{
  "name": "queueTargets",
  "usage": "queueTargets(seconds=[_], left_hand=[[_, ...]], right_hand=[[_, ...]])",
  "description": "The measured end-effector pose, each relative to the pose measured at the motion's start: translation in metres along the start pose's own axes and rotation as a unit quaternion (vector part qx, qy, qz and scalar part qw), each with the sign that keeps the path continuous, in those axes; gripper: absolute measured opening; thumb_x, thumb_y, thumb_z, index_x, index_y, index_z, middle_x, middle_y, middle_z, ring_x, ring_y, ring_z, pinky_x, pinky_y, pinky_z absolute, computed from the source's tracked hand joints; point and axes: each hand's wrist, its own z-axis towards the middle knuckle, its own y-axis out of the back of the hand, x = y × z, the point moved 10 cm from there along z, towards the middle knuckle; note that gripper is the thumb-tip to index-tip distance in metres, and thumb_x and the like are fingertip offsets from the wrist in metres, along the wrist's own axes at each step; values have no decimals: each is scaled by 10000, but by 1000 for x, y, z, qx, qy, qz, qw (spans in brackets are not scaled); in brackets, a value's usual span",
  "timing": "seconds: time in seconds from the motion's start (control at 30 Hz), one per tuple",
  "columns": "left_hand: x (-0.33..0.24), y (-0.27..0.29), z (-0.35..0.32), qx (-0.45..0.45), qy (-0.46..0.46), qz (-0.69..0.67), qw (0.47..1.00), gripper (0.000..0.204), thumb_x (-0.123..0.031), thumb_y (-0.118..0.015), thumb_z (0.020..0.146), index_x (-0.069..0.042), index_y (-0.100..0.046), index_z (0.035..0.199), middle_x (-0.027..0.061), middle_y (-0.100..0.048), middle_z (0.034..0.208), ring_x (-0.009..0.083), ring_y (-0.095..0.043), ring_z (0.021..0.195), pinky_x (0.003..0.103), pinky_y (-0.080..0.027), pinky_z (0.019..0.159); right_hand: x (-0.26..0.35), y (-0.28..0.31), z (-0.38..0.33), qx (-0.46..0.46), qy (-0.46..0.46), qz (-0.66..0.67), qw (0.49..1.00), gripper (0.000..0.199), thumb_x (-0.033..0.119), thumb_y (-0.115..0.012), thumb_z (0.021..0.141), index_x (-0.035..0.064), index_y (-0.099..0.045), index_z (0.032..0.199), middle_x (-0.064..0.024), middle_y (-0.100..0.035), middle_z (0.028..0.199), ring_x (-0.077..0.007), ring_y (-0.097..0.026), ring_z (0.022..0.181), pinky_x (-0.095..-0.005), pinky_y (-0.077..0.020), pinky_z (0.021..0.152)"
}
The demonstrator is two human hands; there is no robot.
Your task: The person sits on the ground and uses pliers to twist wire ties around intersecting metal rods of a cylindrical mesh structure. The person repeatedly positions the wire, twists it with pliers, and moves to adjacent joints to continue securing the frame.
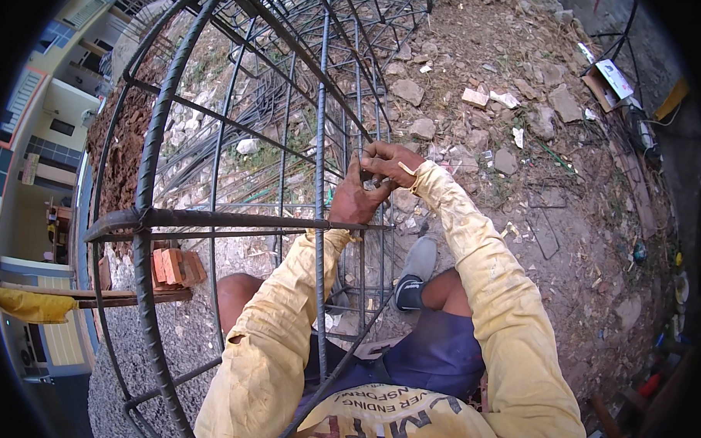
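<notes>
A long cage of ribbed steel rebar (154,146) with square stirrups runs from the lower left toward the top of the view. Both my hands meet at one of its far bars, near the middle. My left hand (356,200) reaches through the cage, its fingers bent and pressed together at the bar. Against it, my right hand (391,162) comes from the right with curled fingers. Whatever the fingertips pinch is too small and covered to make out. A stirrup bar (273,221) crosses just below my left hand, over the sleeve cuff.
Red bricks (177,267) sit on a board at the left, by a grey gravel heap (184,352). Loose rebar rods (222,149) lie beyond the cage. Stony ground with rubble (423,129) spreads to the right, with a bent wire stirrup (547,226) and a cardboard box (608,83).
</notes>
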Motion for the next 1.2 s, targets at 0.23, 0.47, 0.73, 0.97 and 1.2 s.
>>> queueTargets(seconds=[0.23, 0.47, 0.73, 0.97, 1.2], left_hand=[[37, -14, -3, 53, 128, -38, 990, 834, -409, -768, 756, 124, -414, 1290, 207, -681, 924, 289, -688, 854, 362, -541, 732], [42, -22, -6, 52, 172, -143, 973, 679, -405, -786, 745, 85, -514, 1128, 118, -671, 755, 185, -674, 696, 299, -528, 630], [31, -22, -8, 50, 161, -184, 968, 543, -285, -774, 784, 50, -519, 1127, 93, -666, 852, 147, -655, 692, 271, -518, 583], [41, -14, -8, 49, 155, -89, 983, 538, -314, -784, 796, 73, -556, 1093, 110, -664, 819, 161, -656, 698, 281, -531, 605], [31, -9, -6, 76, 130, -83, 985, 551, -417, -793, 748, 61, -611, 952, 124, -671, 779, 198, -633, 705, 327, -514, 643]], right_hand=[[8, 16, -32, -104, -35, 73, 991, 327, 345, -558, 970, 24, -617, 951, -32, -646, 837, -127, -632, 760, -273, -519, 677], [39, 11, -12, -147, 75, -58, 985, 281, 273, -570, 962, -5, -605, 949, -52, -644, 806, -116, -628, 721, -273, -515, 705], [68, -1, 9, -142, 56, -48, 987, 301, 296, -578, 945, -2, -612, 914, -65, -654, 759, -142, -640, 653, -304, -512, 629], [49, 39, -55, -168, 67, -38, 983, 306, 316, -532, 983, 27, -584, 893, -29, -619, 773, -98, -597, 659, -255, -504, 619], [-15, 38, -108, -199, -2, 0, 980, 313, 292, -478, 1009, 0, -573, 950, -46, -614, 749, -115, -604, 624, -256, -512, 583]])
